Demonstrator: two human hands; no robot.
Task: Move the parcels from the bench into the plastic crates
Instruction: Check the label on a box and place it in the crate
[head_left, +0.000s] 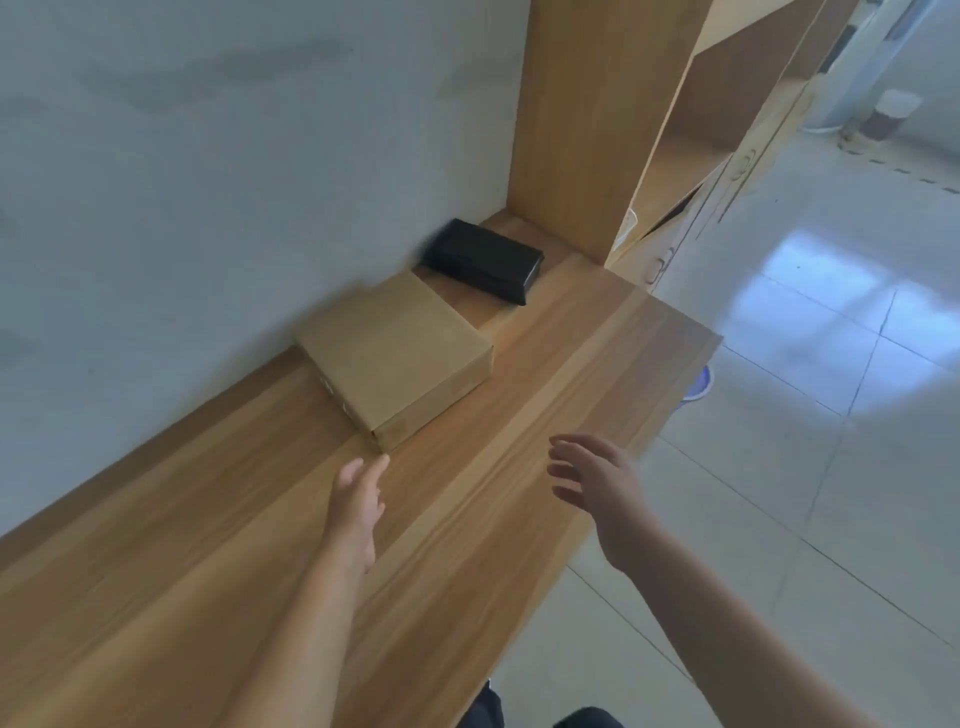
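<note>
Reaching over the wooden bench (218, 561), I have both my arms stretched out in front of me, and both hands hold nothing. My left hand (358, 506) is above the bench top with its fingers straight and close together, and the tip of the longest finger is just beside the near corner of the cardboard box (397, 345); I cannot tell if it touches the corner or not. My right hand (597, 486) is in the air near the front edge of the bench, with the fingers spread apart and a little bent, the palm turned to the left. It is well apart from the box. The cardboard box is flat and plain brown, and it lies on the bench with one back corner against the pale wall (208, 182). Behind it, further along the bench, lies a black wrapped parcel (483, 257), also close to the wall and just beside the far corner of the box; the two look separate, but the gap is narrow. Beyond the black parcel a tall wooden shelf unit (597, 119) stands at the end of the bench. To the right the floor (831, 467) is of light shiny tiles. No plastic crate is in my view.
</note>
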